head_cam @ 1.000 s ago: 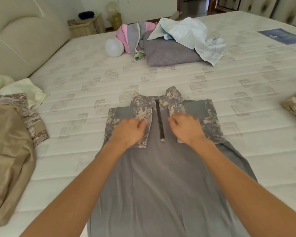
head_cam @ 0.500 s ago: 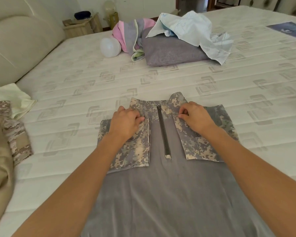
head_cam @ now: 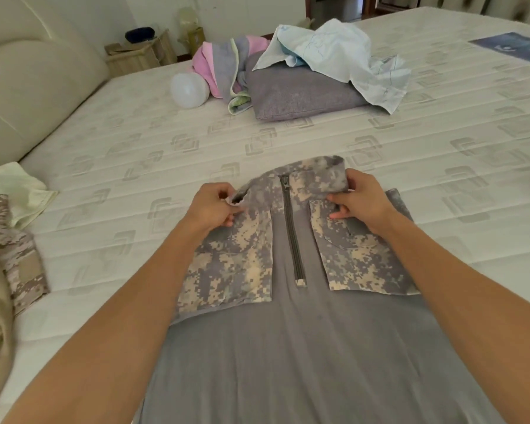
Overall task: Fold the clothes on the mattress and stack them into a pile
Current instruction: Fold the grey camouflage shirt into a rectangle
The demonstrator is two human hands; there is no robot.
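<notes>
Quilted mattress (head_cam: pixel 135 142) fills the frame; mid-frame, left hand (head_cam: pixel 211 206) and right hand (head_cam: pixel 361 200) pinch the grey camouflage shirt (head_cam: pixel 288 347) collar, seemingly lifting it. Best pull evenly, keeping the zip centred.

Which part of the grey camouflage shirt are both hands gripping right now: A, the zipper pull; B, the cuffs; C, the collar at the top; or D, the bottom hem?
C: the left hand and right hand each pinch one end of the collar of the shirt, on either side of the zipper.
</notes>
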